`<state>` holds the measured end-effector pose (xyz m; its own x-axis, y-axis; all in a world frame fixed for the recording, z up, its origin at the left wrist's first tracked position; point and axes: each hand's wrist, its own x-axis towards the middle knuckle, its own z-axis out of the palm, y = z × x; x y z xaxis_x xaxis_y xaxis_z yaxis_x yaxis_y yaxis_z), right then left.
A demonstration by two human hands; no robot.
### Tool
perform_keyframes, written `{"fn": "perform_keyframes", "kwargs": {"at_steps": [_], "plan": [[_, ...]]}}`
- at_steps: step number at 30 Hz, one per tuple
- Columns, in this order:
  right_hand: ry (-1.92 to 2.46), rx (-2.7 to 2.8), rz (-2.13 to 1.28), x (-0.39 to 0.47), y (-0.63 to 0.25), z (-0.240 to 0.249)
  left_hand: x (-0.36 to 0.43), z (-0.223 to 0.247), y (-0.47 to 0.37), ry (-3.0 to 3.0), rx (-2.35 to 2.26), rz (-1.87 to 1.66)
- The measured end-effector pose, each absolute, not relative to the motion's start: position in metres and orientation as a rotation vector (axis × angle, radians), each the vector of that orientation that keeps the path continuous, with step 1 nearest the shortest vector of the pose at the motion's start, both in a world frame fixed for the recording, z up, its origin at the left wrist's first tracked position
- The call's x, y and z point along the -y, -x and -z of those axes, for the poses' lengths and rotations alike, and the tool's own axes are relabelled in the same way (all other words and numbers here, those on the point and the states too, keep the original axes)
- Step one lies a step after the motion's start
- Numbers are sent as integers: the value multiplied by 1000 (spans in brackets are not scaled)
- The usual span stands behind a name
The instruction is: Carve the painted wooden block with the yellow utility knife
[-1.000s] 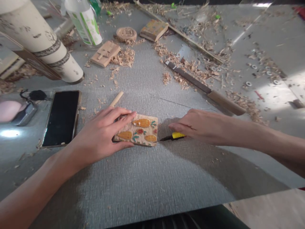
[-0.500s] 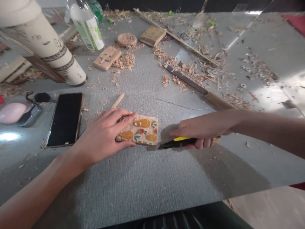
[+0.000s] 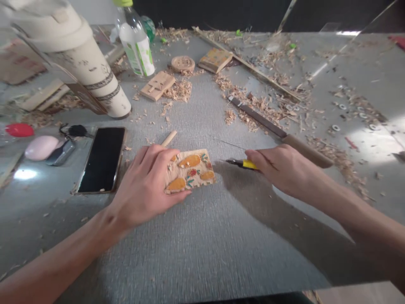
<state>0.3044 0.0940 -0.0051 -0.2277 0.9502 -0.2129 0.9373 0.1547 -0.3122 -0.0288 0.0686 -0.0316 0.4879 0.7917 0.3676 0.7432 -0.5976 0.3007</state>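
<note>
A small carved wooden block with painted orange carrot-like shapes, green leaves and a red fruit lies on the grey table. My left hand grips its left side, thumb along the near edge and fingers over the far edge, hiding that end. Just right of the block, and apart from it, my right hand is closed around a yellow and black utility knife, its dark tip pointing left at the block. Beyond my left fingers lies a short wooden stick.
A phone lies left, with a tumbler and plastic bottle behind. Further back are carved wooden pieces among shavings. A wooden-handled file lies beyond my right hand.
My right hand has lifted the knife from the block's near right corner and moved it further back, turning the wrist. The block has tilted slightly in my left hand. The camera view has shifted.
</note>
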Motion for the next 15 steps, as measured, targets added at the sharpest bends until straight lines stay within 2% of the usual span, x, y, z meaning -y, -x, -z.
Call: {"fn": "perform_keyframes", "kwargs": {"at_steps": [3, 7, 15], "plan": [[1844, 2330, -444, -100, -302, 18, -68, 25, 30, -2592, -1381, -973], [1749, 2350, -486, -103, -308, 27, -69, 21, 31, -2599, -1339, -1194], [1703, 2347, -519, -101, -313, 25, -69, 21, 32, -2554, -1297, -1266]]}}
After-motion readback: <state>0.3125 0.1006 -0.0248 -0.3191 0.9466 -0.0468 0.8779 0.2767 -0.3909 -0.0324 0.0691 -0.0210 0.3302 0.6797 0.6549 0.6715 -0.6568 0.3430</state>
